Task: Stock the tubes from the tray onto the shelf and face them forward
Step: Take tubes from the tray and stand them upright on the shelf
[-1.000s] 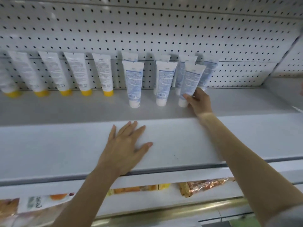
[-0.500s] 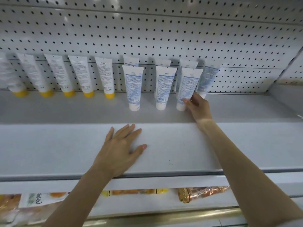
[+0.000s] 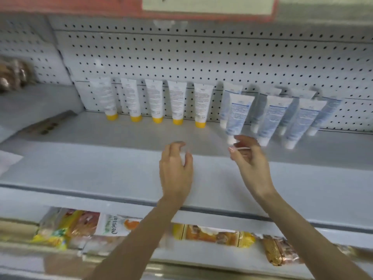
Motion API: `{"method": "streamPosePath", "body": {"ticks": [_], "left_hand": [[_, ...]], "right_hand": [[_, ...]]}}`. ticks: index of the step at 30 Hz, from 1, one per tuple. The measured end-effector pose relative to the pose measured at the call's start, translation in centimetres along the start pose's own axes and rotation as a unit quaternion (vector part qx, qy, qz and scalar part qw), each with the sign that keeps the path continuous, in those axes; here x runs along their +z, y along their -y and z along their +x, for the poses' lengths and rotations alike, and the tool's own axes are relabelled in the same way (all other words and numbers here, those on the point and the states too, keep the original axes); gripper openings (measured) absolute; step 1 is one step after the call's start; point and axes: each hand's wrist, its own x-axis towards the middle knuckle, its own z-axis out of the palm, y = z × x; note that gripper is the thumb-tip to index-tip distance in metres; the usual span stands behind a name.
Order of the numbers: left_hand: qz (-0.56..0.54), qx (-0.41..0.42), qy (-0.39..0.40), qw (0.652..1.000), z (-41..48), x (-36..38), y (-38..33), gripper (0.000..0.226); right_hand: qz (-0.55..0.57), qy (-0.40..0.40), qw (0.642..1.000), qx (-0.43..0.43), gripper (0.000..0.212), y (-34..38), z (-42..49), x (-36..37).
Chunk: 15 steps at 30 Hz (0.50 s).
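Our right hand (image 3: 252,166) hung empty, grip loosely apart, fingertips just beside the cap of the nearest blue-printed tube (image 3: 238,116). Our left hand (image 3: 176,170) hovered over the shelf (image 3: 101,158) front, its grip also apart and empty. We judged the tube light, soft and easily toppled, best pinched low near the cap. It stood on the shelf cap-down, long axis roughly upright, crimped end toward the pegboard (image 3: 201,57).

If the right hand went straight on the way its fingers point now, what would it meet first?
Probably the white cap of the leftmost front-row blue tube, which stands just beyond the loosely curled fingertips of the right hand. The hand holds nothing. Motion blur leaves the gap between them unclear.
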Motion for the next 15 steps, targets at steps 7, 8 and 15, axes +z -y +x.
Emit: {"method": "streamPosePath", "body": {"ticks": [7,8,15], "left_hand": [[0.052,-0.11,-0.058,0.991,14.5,-12.0,15.6,0.059],[0.05,-0.119,-0.039,0.991,16.5,-12.6,17.2,0.065],[-0.05,-0.128,0.124,0.983,25.4,-13.2,22.0,0.085]], "right_hand": [[0.046,0.026,0.997,0.054,0.032,0.4,3.1,14.4],[0.06,0.026,0.996,0.061,0.033,0.7,4.0,16.3],[0.071,0.069,0.991,0.093,0.047,2.0,8.9,28.5]]}}
